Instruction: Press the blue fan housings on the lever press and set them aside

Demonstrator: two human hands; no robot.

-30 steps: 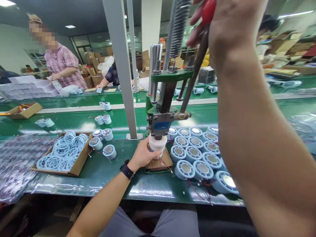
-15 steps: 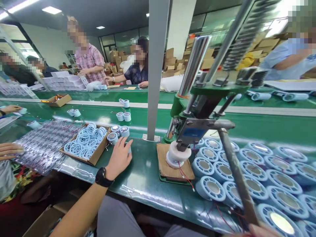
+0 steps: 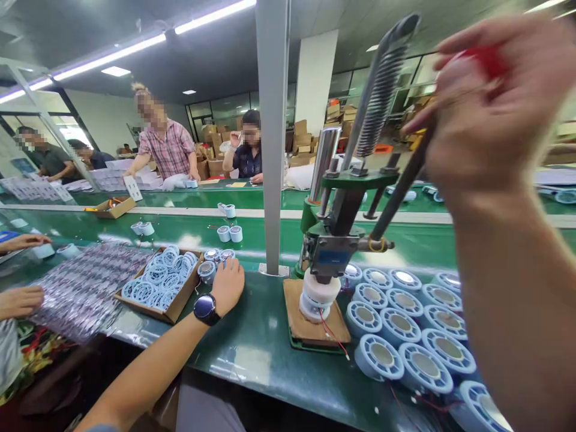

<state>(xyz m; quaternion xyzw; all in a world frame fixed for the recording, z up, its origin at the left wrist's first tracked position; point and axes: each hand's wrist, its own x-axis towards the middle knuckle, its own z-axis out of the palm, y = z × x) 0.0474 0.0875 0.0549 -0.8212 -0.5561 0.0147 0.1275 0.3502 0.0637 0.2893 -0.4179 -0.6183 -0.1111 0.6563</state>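
My right hand [image 3: 499, 102], blurred, is closed round the red-ended lever [image 3: 405, 174] of a hand press [image 3: 333, 249], raised at upper right. The press's white round head [image 3: 321, 285] rests on a white ring-shaped part [image 3: 315, 306] with red and black wires, on a brown pad [image 3: 292, 309]. My left hand [image 3: 228, 285], with a watch on its wrist, is curled over the bench beside a small group of light-blue round housings [image 3: 207, 272]. Its fingers hide most of the housing under them.
Rows of light-blue round housings [image 3: 380, 357] with metal discs stand right of the press. A carton [image 3: 173, 309] of light-blue rings sits left of my hand, beside bundled wired parts [image 3: 90, 276]. A grey post [image 3: 272, 150] rises behind. A co-worker's hands [image 3: 20, 302] are at far left.
The lever has swung up from lower right to upper right with my right hand on it. My left hand stays by the housings, its fingers closer together. The camera view has tilted up.
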